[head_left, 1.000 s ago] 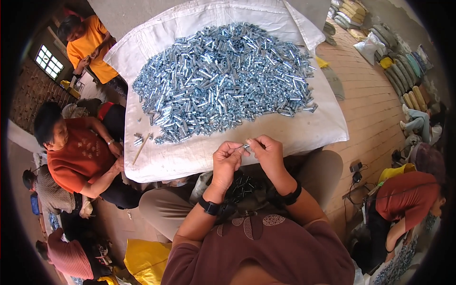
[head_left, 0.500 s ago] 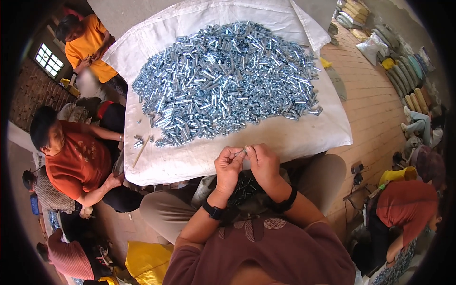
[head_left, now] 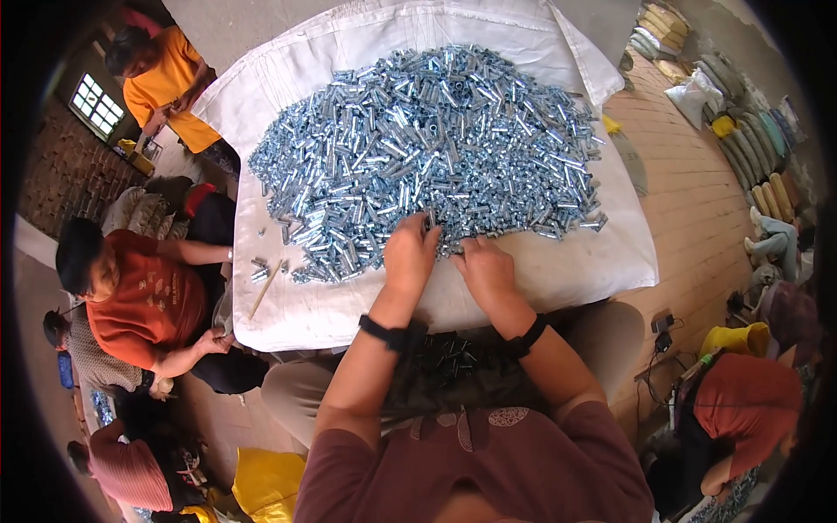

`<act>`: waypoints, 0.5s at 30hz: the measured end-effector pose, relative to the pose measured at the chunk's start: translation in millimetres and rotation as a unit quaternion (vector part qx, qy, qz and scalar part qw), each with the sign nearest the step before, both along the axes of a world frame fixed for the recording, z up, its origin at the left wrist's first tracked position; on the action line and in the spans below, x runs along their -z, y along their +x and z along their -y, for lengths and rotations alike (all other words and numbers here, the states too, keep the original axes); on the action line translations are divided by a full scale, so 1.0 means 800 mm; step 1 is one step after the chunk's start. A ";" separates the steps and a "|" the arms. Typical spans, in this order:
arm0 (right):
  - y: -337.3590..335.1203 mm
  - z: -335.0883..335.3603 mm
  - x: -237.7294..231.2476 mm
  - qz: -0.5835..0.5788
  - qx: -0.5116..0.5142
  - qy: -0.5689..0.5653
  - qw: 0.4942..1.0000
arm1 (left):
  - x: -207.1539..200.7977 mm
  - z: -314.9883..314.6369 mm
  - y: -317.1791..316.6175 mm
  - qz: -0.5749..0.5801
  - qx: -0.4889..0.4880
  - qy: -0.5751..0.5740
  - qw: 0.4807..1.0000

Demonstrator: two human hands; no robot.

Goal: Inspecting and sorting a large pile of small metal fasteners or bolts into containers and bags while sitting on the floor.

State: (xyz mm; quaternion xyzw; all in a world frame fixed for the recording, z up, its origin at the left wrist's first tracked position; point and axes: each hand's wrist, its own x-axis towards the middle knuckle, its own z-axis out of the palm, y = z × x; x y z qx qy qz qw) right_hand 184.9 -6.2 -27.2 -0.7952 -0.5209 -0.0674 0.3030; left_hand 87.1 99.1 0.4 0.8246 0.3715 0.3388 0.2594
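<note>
A broad heap of small shiny metal sleeves and nuts [head_left: 418,131] covers most of a white cloth [head_left: 558,270] in front of me. At the heap's near edge, my left hand [head_left: 408,257] has thumb and forefinger closed around a metal sleeve [head_left: 430,220]. Just right of it, my right hand [head_left: 488,272] touches the small pieces with bent fingertips drawn together; whatever is between them is hidden. In my lap, below the cloth's edge, lie several dark, thin bolt-like pieces [head_left: 449,353], partly covered by my forearms.
A thin stick [head_left: 266,289] and a few loose metal pieces [head_left: 260,268] lie at the cloth's left. A person in an orange-red shirt [head_left: 144,296] sits close on the left. Another person [head_left: 745,410] bends at lower right. Filled sacks [head_left: 754,148] line the right wall.
Both hands have moved forward from above the cloth's near edge, where they were together on a small piece, to the heap. They are now apart, and more of the lap shows.
</note>
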 end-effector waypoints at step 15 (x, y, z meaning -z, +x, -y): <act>0.006 0.039 -0.020 -0.600 -0.058 0.141 0.785 | -0.001 0.050 -0.032 0.047 0.042 -0.152 0.986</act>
